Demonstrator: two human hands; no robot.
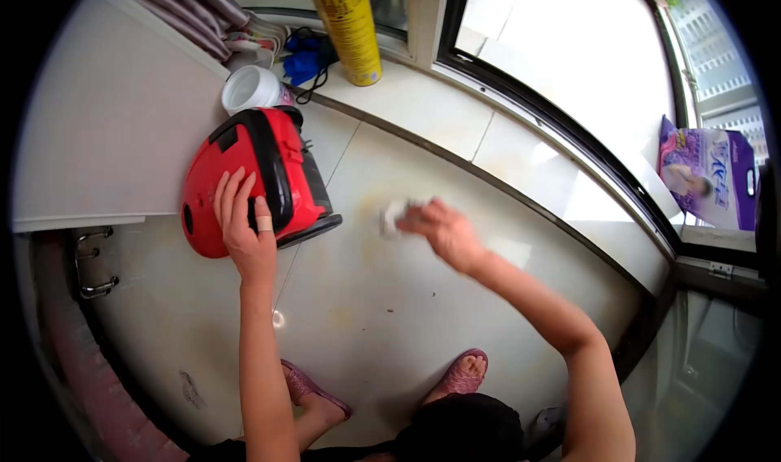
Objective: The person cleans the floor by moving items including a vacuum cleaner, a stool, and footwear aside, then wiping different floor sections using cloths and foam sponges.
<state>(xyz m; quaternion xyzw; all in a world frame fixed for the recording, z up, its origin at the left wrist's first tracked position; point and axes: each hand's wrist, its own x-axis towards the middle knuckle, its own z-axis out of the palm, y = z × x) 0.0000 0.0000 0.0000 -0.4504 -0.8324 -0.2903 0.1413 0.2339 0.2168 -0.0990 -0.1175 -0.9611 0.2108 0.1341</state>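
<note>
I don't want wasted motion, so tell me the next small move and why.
Probably move the right hand, which holds a blurred white item, toward the dark specks on the floor: they lie close by, uncovered, while the left hand rests on the red appliance.

Motion blurs the right hand (451,236) and the small white item (394,216) in its fingers, which cannot be identified. The red appliance (244,157) covers the lower part of the white tub (250,89); the left hand (244,226) conceals part of its casing. The upper edge truncates the yellow canister (346,27). Dark specks (390,310) on the floor are too small to identify.
</note>
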